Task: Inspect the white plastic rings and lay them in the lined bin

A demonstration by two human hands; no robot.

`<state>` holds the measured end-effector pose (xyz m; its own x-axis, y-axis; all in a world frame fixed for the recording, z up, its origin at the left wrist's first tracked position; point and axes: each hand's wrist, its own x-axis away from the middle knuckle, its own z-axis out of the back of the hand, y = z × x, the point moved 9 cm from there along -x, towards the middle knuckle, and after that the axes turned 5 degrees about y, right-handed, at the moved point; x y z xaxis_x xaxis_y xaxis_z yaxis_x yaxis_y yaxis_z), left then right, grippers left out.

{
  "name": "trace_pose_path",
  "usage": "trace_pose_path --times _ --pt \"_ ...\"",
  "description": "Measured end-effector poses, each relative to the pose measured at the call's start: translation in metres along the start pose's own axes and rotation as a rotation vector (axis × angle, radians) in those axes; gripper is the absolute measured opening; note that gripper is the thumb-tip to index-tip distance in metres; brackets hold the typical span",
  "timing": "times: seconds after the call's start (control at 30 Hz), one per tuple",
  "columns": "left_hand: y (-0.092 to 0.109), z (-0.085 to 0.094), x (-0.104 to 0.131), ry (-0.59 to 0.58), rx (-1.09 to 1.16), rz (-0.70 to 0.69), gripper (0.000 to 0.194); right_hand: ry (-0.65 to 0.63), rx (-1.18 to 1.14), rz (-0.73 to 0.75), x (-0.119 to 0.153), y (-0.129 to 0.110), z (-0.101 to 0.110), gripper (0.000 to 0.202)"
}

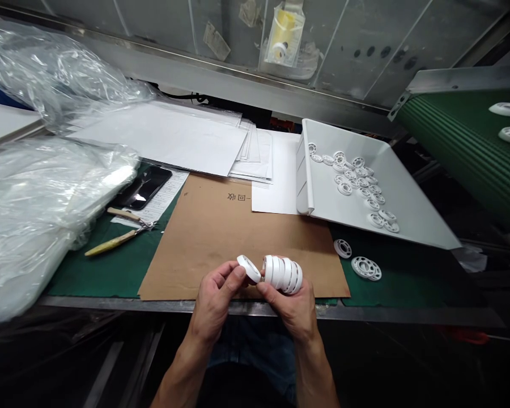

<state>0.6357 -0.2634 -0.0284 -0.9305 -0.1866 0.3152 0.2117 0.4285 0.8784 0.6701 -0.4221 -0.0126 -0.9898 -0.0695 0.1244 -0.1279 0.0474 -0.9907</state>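
Between the thumb and fingers of my left hand [216,292] is a single white plastic ring [249,269], tilted. Just to its right, my right hand [295,306] grips a row of several similar white rings [283,273], lined up face to face on their sides. Both hands are above the near edge of a brown cardboard sheet [221,238]. On the green mat to the right lie a loose ring [343,248] and two overlapping rings [365,267]. My right fingers are partly hidden behind the row.
A white tray [416,215] at the right holds several scattered rings. Beyond it is a green ribbed conveyor [459,136] with two white rings. At left are clear plastic bags [38,215], a black phone [147,187] and nippers [114,242]. White sheets [165,136] lie at the back.
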Motion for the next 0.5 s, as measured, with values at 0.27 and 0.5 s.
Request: trace_pose_path --times 0.27,0.5 --pt "-0.001 0.0 0.001 -0.061 0.013 0.025 0.049 0.146 -0.012 0.138 0.002 -0.014 0.008 0.045" --pt "0.006 -0.009 0.008 -0.195 -0.092 -0.041 0.055 0.137 -0.124 0.153 0.004 -0.006 0.013 0.042"
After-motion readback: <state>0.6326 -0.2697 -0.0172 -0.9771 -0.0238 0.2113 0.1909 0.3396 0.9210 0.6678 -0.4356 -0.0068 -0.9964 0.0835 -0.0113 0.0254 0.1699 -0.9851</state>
